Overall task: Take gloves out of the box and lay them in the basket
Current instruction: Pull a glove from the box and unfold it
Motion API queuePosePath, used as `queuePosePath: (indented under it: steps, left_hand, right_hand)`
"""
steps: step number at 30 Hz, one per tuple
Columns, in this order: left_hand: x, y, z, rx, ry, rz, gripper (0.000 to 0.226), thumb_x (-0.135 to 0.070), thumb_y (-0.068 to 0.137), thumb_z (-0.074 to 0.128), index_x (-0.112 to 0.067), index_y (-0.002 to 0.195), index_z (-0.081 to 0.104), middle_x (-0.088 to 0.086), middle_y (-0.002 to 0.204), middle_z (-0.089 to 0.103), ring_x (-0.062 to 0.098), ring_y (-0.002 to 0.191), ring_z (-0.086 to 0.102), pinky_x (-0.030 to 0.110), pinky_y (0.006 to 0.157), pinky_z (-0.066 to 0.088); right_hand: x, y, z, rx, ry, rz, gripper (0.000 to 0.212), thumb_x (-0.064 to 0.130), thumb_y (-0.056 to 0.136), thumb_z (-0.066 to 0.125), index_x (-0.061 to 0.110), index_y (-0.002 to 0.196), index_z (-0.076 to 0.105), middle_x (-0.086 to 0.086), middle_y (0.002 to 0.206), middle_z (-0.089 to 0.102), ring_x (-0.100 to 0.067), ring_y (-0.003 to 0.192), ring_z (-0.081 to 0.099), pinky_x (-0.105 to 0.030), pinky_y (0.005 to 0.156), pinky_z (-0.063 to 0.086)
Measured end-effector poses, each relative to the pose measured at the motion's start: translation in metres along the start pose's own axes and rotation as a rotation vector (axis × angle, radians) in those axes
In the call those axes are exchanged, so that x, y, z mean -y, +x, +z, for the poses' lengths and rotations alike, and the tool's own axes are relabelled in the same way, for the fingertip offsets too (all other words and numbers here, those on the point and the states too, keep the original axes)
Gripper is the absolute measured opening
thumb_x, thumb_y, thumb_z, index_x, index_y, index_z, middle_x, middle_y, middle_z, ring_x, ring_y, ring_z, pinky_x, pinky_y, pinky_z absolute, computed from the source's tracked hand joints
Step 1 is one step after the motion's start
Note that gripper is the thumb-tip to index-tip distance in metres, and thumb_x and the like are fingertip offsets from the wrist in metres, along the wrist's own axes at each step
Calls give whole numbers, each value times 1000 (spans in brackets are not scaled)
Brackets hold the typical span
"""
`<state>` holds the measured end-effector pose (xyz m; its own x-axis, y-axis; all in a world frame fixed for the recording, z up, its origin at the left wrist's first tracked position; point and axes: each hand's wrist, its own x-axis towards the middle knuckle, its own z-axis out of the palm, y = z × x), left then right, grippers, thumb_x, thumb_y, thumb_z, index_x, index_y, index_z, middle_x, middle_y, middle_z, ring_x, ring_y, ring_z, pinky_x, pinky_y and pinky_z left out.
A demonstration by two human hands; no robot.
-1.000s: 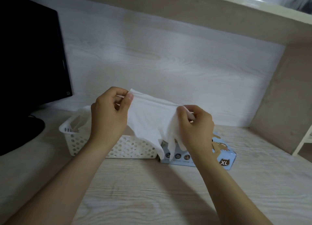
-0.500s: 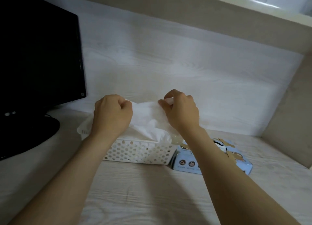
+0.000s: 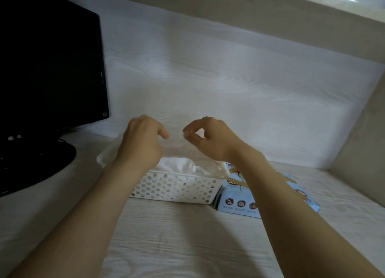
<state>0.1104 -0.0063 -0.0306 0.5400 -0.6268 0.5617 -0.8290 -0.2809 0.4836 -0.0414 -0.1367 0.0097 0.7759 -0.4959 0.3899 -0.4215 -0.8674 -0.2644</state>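
A white perforated basket (image 3: pixel 177 187) stands on the desk in the middle of the head view. White gloves (image 3: pixel 177 165) lie heaped inside it, some draping over its left end. My left hand (image 3: pixel 141 144) and my right hand (image 3: pixel 208 138) hover just above the basket, fingers loosely curled, holding nothing. The light blue glove box (image 3: pixel 235 204) sits against the basket's right side, partly hidden under my right forearm.
A black monitor (image 3: pixel 50 69) on a round stand (image 3: pixel 35 167) fills the left. A pale wood-grain wall rises behind the basket, a side panel (image 3: pixel 362 144) closes the right, and a shelf runs overhead. The wood-grain desk (image 3: pixel 177 240) stretches toward me.
Both hands held a white glove stretched between them, lowered it over the basket and let go. The glove now lies in the basket and the hands hold nothing.
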Motion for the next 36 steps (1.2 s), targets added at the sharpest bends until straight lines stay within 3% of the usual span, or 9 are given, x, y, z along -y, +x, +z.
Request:
queuePosePath:
  steps: [4, 8, 13, 18, 21, 25, 28, 32, 36]
  left_hand:
    - [1, -5, 4, 261, -80, -83, 20, -11, 92, 68, -25, 92, 81, -4, 100, 74, 17, 91, 70, 33, 80, 62]
    - [7, -2, 6, 316, -62, -135, 10, -24, 86, 78, -23, 95, 76, -3, 96, 73, 14, 86, 68, 34, 80, 61]
    - [13, 1, 14, 231, -29, -101, 24, -23, 83, 77, -26, 107, 75, -4, 106, 69, 11, 88, 65, 30, 73, 58]
    - [-6, -10, 6, -60, 53, 59, 9, -26, 92, 65, -28, 90, 74, -5, 82, 71, 21, 75, 65, 35, 65, 55]
    - [-21, -21, 10, -156, 0, 186, 8, -32, 94, 63, -28, 91, 69, -7, 75, 69, 20, 70, 61, 31, 59, 44]
    - [-40, -40, 29, -184, -69, 493, 16, -24, 97, 59, -18, 85, 68, -6, 74, 62, 18, 75, 55, 38, 67, 50]
    - [-48, -49, 46, -154, -69, 698, 16, -23, 100, 58, -15, 93, 71, -3, 88, 65, 20, 90, 53, 38, 82, 47]
    - [-59, -60, 61, -85, -35, 773, 19, -32, 95, 61, -16, 98, 72, -3, 99, 62, 21, 98, 53, 39, 86, 46]
    - [-67, -66, 69, -2, 40, 792, 27, -39, 91, 58, -18, 102, 72, -4, 101, 59, 20, 100, 51, 38, 90, 45]
  right_hand:
    - [10, -1, 7, 359, -82, 165, 100, 82, 79, 68, 32, 160, 39, 5, 162, 43, -22, 147, 44, -40, 115, 39]
    - [1, -3, 19, 471, -145, 218, 96, 69, 90, 67, 33, 166, 22, 9, 168, 34, -24, 153, 37, -45, 119, 33]
    - [-7, -4, 29, 418, -115, 228, 82, 68, 86, 71, 32, 155, 47, 4, 147, 58, -23, 126, 60, -37, 102, 50]
    - [-3, -17, 21, 147, 51, 195, 81, 68, 78, 80, 33, 148, 55, 6, 144, 59, -18, 129, 58, -29, 93, 45]
    - [-2, -33, 20, -110, 120, 133, 58, 64, 85, 63, 36, 136, 65, 8, 136, 65, -19, 124, 59, -44, 103, 50]
    - [-27, -58, 16, -417, 184, 120, 27, 27, 91, 59, 22, 115, 70, 10, 100, 71, -11, 94, 65, -40, 85, 55]
    - [-52, -80, 8, -415, 174, 247, 19, 13, 82, 66, 17, 100, 60, 6, 86, 61, -10, 78, 57, -33, 68, 45]
    - [-76, -108, 8, -290, -103, 327, 40, 49, 68, 58, 25, 99, 48, 9, 89, 49, -18, 79, 51, -35, 72, 40]
    - [-91, -120, 9, -287, -56, 345, 40, 51, 69, 60, 28, 100, 50, 7, 90, 53, -18, 82, 54, -36, 69, 46]
